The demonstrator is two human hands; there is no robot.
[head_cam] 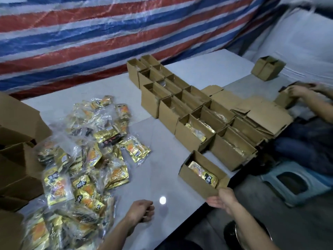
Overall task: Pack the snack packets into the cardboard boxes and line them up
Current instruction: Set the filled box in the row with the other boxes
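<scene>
A heap of gold snack packets (79, 159) in clear wrap lies on the left of the grey table (162, 159). Near the table's right edge stands an open cardboard box (196, 179) with a gold packet (203, 173) inside. My right hand (222, 200) holds that box by its near corner. My left hand (141, 211) rests on the table beside the heap, fingers loosely curled, holding nothing. Behind the box, several open cardboard boxes (180, 98) stand in two diagonal rows, some showing packets.
Another person's hands (304, 92) work on a box at the far right, with flat cardboard (261, 109) in front of them. Large cartons (16, 141) stand at the left. A lone box (268, 67) sits far right; a plastic stool (295, 183) stands below the table edge.
</scene>
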